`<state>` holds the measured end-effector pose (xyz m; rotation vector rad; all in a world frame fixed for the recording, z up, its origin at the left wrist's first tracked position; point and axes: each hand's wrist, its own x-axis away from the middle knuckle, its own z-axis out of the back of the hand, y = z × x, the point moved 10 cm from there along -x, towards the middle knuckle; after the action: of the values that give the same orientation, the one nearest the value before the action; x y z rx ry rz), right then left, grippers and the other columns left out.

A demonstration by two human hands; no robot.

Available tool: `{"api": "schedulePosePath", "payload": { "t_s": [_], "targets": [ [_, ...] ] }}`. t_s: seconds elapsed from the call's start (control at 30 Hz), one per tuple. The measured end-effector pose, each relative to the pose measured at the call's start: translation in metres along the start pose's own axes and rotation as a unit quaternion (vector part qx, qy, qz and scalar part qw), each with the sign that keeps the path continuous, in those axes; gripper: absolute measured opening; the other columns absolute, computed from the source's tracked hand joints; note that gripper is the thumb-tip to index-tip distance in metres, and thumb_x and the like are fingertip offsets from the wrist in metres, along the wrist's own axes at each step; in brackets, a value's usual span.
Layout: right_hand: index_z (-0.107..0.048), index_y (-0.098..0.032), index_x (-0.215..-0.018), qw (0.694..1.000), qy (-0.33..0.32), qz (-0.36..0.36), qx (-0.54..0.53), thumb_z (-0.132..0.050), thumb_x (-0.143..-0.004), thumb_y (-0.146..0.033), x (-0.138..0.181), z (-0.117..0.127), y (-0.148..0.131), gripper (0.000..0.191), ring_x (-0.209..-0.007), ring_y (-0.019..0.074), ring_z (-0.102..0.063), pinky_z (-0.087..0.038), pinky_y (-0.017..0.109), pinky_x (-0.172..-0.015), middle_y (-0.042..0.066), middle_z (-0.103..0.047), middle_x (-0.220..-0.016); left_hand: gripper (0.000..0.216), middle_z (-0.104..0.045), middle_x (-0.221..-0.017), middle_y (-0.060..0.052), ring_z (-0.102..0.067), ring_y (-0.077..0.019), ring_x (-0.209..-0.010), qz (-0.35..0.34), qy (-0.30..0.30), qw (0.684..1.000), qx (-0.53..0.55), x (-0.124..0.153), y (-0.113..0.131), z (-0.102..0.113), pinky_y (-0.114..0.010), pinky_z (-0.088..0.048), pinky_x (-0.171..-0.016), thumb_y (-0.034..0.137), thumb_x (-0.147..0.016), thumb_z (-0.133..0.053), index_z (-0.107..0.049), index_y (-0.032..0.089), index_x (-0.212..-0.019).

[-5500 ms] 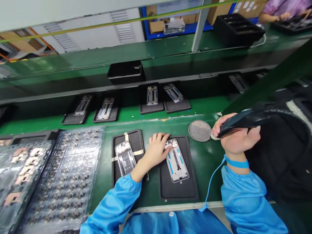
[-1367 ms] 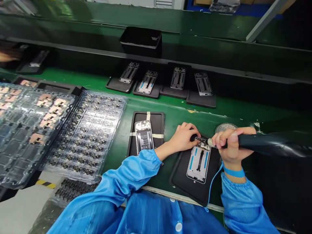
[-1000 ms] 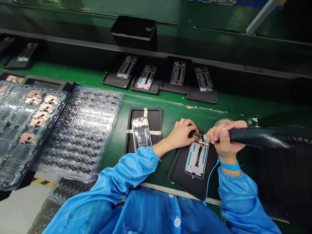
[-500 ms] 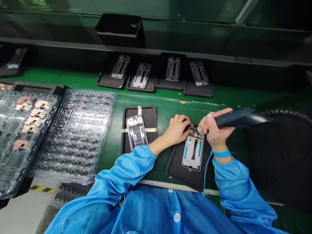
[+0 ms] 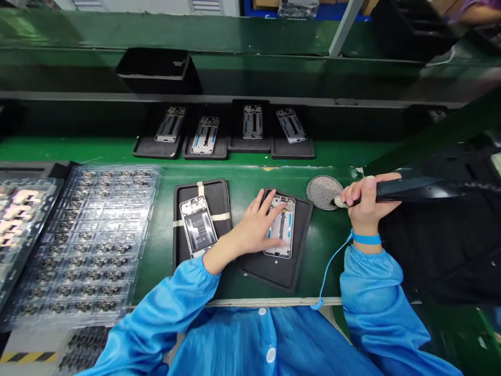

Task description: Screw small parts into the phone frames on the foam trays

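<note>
No words can be read anywhere. The one printed label (image 5: 199, 233), on the phone frame (image 5: 188, 208) lying on the taped black mat (image 5: 207, 190), carries lines of print too small to make out. The neighbouring phone frame (image 5: 288, 230), just right of that mat, shows no legible marking.

Bright, even overhead light, white glare on the clear plastic trays (image 5: 105, 219) at left, soft sheen on the blue sleeve (image 5: 376, 308). Wide-angle bend toward the edges, far right falls dark, slight blur on the left hand (image 5: 254, 224).
</note>
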<state>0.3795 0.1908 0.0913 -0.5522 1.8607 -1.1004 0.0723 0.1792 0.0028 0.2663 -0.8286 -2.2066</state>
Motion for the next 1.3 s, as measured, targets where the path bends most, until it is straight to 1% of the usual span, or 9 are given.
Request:
{"api": "schedulePosePath", "payload": {
  "t_s": [0.1, 0.2, 0.33, 0.6, 0.83, 0.97, 1.13, 1.2, 1.3],
  "targets": [
    [-0.055, -0.034, -0.107, 1.0, 0.0, 0.002, -0.009, -0.104, -0.106, -0.068, 0.003, -0.002, 0.011, 0.06, -0.045, 0.0122, -0.045, -0.047, 0.028, -0.048, -0.015, -0.052, -0.065, 0.132, -0.014, -0.221, -0.024, 0.002, -0.0584, -0.207, -0.009, 0.003, 1.0, -0.004, 0.028, 0.001, -0.021, -0.085, -0.029, -0.164, 0.068, -0.106, -0.108, -0.038, 0.027, -0.209],
    [-0.055, -0.034, -0.107, 1.0, -0.007, 0.003, -0.006, -0.104, -0.106, -0.067, 0.001, -0.004, 0.015, 0.059, -0.045, 0.0128, -0.045, -0.045, 0.028, -0.048, -0.015, -0.052, -0.066, 0.134, -0.013, -0.221, -0.022, 0.003, -0.0547, -0.207, 0.005, 0.052, 0.999, 0.0, 0.04, 0.0, -0.03, -0.084, -0.029, -0.164, 0.066, -0.11, -0.104, -0.026, 0.031, -0.213],
    [-0.055, -0.033, -0.108, 1.0, -0.007, -0.008, -0.01, -0.103, -0.107, -0.067, 0.0, -0.003, 0.017, 0.058, -0.045, 0.0127, -0.046, -0.046, 0.028, -0.047, -0.015, -0.053, -0.066, 0.138, -0.012, -0.222, -0.02, 0.003, -0.0561, -0.206, 0.034, 0.099, 0.995, 0.0, 0.044, 0.0, -0.037, -0.088, -0.03, -0.162, 0.064, -0.11, -0.104, -0.02, 0.035, -0.215],
    [-0.053, -0.034, -0.108, 0.999, -0.012, -0.036, -0.008, -0.101, -0.108, -0.062, 0.002, -0.005, 0.015, 0.055, -0.045, 0.0133, -0.049, -0.05, 0.028, -0.048, -0.014, -0.054, -0.064, 0.131, -0.011, -0.222, -0.022, 0.007, -0.0561, -0.206, 0.042, 0.105, 0.994, 0.002, 0.016, -0.004, -0.034, -0.089, -0.028, -0.163, 0.069, -0.11, -0.103, -0.03, 0.03, -0.212],
    [-0.051, -0.034, -0.11, 0.999, -0.007, -0.042, 0.001, -0.102, -0.102, -0.07, 0.003, -0.004, 0.014, 0.063, -0.044, 0.0144, -0.048, -0.05, 0.03, -0.044, -0.015, -0.053, -0.064, 0.126, -0.012, -0.221, -0.025, 0.01, -0.0552, -0.206, 0.056, 0.107, 0.993, 0.006, -0.013, -0.009, -0.025, -0.087, -0.026, -0.164, 0.067, -0.109, -0.105, -0.04, 0.024, -0.207],
    [-0.051, -0.035, -0.11, 0.999, -0.02, -0.031, 0.007, -0.101, -0.107, -0.068, 0.005, -0.005, 0.013, 0.06, -0.047, 0.0137, -0.049, -0.051, 0.03, -0.047, -0.014, -0.053, -0.066, 0.123, -0.011, -0.222, -0.025, 0.012, -0.056, -0.206, 0.06, 0.102, 0.993, 0.017, -0.013, -0.007, -0.023, -0.087, -0.023, -0.165, 0.065, -0.109, -0.106, -0.044, 0.023, -0.205],
    [-0.055, -0.036, -0.107, 0.998, -0.05, -0.024, 0.025, -0.101, -0.112, -0.062, 0.002, -0.014, 0.008, 0.053, -0.051, 0.0146, -0.051, -0.052, 0.033, -0.049, -0.012, -0.053, -0.067, 0.101, -0.008, -0.224, -0.016, 0.008, -0.0514, -0.208, 0.06, 0.108, 0.989, 0.078, -0.005, -0.008, -0.017, -0.085, -0.023, -0.166, 0.051, -0.119, -0.094, -0.044, 0.034, -0.206],
    [-0.058, -0.035, -0.107, 0.999, -0.047, -0.01, 0.021, -0.105, -0.108, -0.063, 0.003, -0.017, -0.004, 0.056, -0.049, 0.0153, -0.053, -0.052, 0.033, -0.048, -0.012, -0.054, -0.067, 0.096, -0.008, -0.224, -0.014, 0.005, -0.05, -0.208, 0.074, 0.112, 0.986, 0.101, 0.001, -0.009, -0.015, -0.085, -0.024, -0.166, 0.044, -0.122, -0.088, -0.042, 0.036, -0.207],
    [-0.059, -0.034, -0.109, 0.998, -0.056, 0.01, -0.04, -0.105, -0.109, -0.062, 0.016, -0.029, -0.031, 0.053, -0.043, 0.0136, -0.049, -0.051, 0.03, -0.045, -0.013, -0.057, -0.066, 0.104, -0.007, -0.224, -0.014, 0.003, -0.0522, -0.208, 0.089, 0.104, 0.984, 0.112, 0.008, -0.008, -0.019, -0.086, -0.024, -0.165, 0.04, -0.117, -0.094, -0.042, 0.035, -0.207]
  ]
}}
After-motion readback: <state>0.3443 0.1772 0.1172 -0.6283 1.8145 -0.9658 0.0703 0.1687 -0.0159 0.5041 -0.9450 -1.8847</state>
